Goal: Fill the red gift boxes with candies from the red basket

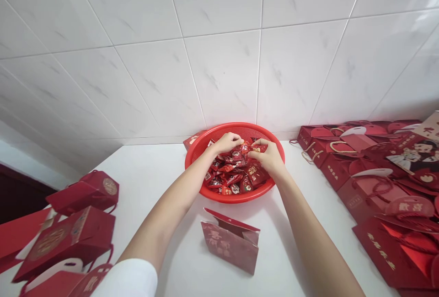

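Observation:
A red plastic basket (pixel 236 198) stands against the wall, heaped with small candies (pixel 233 179) in red wrappers. My left hand (pixel 227 143) reaches over its left side, fingertips pinched together at the far part of the heap. Whatever those fingers hold is too small to make out. From the right comes my right hand (pixel 270 156), with thumb and fingers closed around a red-and-gold wrapped candy (pixel 258 148). In front of the basket, between my forearms, a small dark red paper box (pixel 230 247) stands with its top open. Neither hand touches it.
Rows of red gift boxes (pixel 363 191) with cord handles fill the right side of the white table (pixel 144 173). More red boxes (pixel 68 237) stand at the left edge. Part of a red packet (pixel 192 139) shows behind the basket. A tiled wall (pixel 222 72) closes off the back.

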`<state>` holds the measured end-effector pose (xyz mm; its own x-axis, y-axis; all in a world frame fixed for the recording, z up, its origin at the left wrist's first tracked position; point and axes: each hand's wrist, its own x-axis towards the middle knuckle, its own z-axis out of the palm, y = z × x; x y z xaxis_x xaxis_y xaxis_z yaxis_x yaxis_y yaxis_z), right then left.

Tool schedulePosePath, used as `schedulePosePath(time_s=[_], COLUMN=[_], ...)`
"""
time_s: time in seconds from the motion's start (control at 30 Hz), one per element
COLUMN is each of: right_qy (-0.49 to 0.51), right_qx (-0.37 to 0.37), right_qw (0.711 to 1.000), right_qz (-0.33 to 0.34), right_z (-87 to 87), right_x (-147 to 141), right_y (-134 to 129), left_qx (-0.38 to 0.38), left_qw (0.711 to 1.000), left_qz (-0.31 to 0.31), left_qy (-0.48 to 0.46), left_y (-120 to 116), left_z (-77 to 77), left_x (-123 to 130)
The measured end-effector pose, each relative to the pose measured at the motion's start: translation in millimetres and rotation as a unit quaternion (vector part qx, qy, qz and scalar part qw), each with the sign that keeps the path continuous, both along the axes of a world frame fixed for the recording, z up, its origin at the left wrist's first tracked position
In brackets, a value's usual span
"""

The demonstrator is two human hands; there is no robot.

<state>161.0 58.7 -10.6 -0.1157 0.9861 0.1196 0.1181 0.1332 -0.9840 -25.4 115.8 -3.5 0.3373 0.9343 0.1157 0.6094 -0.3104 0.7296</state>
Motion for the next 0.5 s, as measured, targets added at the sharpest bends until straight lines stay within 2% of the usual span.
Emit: schedulePosePath(time_s=[0.1,0.3,0.5], right_qy=[-0.032,-0.097,-0.084], right_qx=[-0.004,-0.032,-0.023], right_qw=[0.999,0.991,0.991], right_qz=[0.011,0.089,0.102], right_z=[-1.3,-0.7,1.6], right_x=[-0.5,-0.5,-0.4], right_y=[0.5,-1.9,-6.0], left_qx=[0.025,0.057,0.082], left_qw=[0.999,0.992,0.987], left_qz=[0.034,0.081,0.112], left_qy=[0.029,0.074,0.086], left_y=[1.6,1.0,-1.0], left_z=[-2.1,-5.5,-5.3], left_x=[-1.3,1.4,2.9])
